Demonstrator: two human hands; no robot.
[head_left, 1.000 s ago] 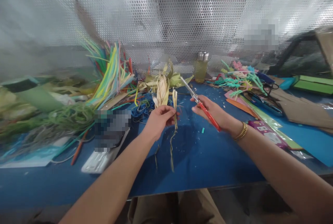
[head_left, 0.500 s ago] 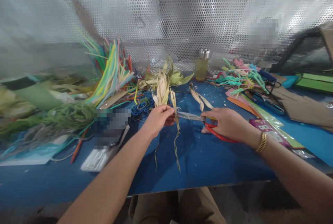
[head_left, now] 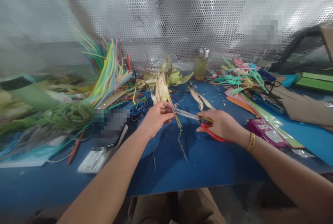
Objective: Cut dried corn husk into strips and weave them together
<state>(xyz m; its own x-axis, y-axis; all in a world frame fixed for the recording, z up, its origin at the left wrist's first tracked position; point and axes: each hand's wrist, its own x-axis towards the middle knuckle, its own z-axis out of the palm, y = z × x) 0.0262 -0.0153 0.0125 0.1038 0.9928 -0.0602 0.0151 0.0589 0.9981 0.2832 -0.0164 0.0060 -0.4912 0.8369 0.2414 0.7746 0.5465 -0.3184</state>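
Observation:
My left hand (head_left: pixel 159 115) pinches a thin dried corn husk strip (head_left: pixel 179 128) between thumb and fingers, above the middle of the blue table. The strip's twisted tail hangs down to the right. My right hand (head_left: pixel 221 122) is closed around red-handled scissors (head_left: pixel 186 113). Their blades point left and reach the strip beside my left fingertips, where a thin pale thread or fibre (head_left: pixel 175 106) curls up. Whether the blades touch the strip, I cannot tell. Behind my left hand lies a bundle of pale corn husks (head_left: pixel 161 87).
Colourful pipe cleaners (head_left: pixel 108 68), green cord (head_left: pixel 67 116) and a phone (head_left: pixel 110 128) lie to the left. A bottle (head_left: pixel 202 65) stands at the back before a perforated metal panel (head_left: pixel 177 16). On the right are a purple packet (head_left: pixel 266 132) and cardboard (head_left: pixel 304 108). Loose husk strips (head_left: pixel 197 97) lie centrally.
The scissors and my right hand have shifted slightly left, towards my left hand. The strip's hanging tail has swung to the right.

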